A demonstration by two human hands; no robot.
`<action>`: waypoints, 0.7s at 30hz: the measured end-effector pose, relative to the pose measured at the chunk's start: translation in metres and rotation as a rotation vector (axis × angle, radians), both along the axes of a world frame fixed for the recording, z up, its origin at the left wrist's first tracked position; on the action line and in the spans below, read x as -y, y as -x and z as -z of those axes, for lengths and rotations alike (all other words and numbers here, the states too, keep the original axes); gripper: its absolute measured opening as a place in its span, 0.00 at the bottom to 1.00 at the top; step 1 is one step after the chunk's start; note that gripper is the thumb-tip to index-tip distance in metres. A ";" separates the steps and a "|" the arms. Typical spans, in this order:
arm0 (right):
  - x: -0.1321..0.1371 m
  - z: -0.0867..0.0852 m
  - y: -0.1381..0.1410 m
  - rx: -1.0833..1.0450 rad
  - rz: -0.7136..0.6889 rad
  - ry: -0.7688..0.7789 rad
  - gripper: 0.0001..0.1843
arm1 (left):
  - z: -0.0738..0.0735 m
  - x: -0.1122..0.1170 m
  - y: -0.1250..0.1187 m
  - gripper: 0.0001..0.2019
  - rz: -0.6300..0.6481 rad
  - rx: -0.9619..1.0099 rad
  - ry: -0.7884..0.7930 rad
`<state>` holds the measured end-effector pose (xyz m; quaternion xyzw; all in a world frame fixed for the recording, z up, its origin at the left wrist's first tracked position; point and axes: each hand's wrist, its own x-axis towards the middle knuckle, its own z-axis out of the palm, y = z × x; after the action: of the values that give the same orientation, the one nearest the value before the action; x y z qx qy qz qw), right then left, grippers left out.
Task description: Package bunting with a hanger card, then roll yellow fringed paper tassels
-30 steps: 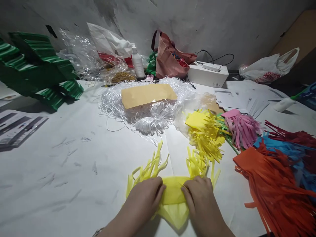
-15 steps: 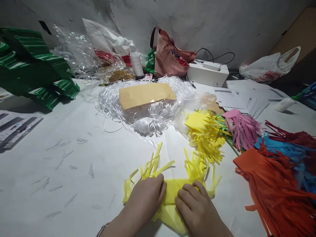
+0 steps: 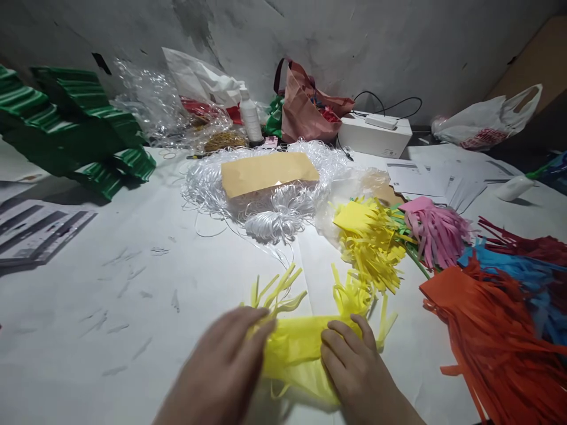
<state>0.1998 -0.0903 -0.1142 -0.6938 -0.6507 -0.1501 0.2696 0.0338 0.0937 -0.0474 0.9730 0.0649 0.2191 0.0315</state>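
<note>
Our right hand (image 3: 357,357) rests on yellow sheet (image 3: 303,375), left hand (image 3: 224,348) over left end; can't tell either grip. Best we press fold (image 3: 295,336) evenly.

2 bare wrists (image 3: 384,394), slim bare fingers (image 3: 346,337)

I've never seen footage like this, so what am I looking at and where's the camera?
No machine here: a person works barehanded. Every picture comes from one camera worn on the head, looking forward and down. The right hand rests on a thin yellow sheet; the left hand, blurred, is at its other side, its grip unclear. To the right on the white table lie a yellow bundle, a pink bundle and an orange bundle. Farther back is tangled white cord.
</note>
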 end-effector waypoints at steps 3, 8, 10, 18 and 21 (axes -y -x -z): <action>0.001 0.002 0.001 -0.004 0.025 0.015 0.14 | 0.003 0.035 -0.028 0.09 0.304 -0.132 0.036; 0.002 0.000 0.003 0.007 0.141 0.168 0.13 | 0.024 0.051 -0.054 0.16 0.058 -0.635 -0.005; 0.005 0.002 0.002 0.006 0.228 0.252 0.18 | 0.031 0.044 -0.049 0.19 -0.023 -0.680 -0.042; 0.053 0.001 -0.049 0.216 0.475 0.276 0.18 | 0.048 0.037 -0.025 0.24 -0.021 -0.523 -0.063; 0.070 -0.024 -0.063 0.145 0.548 0.199 0.16 | 0.053 0.037 -0.023 0.22 -0.007 -0.432 -0.034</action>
<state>0.2633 -0.1605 -0.0902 -0.8541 -0.4682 -0.2017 0.1024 0.0563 0.0571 -0.1008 0.9975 0.0700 0.0064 -0.0002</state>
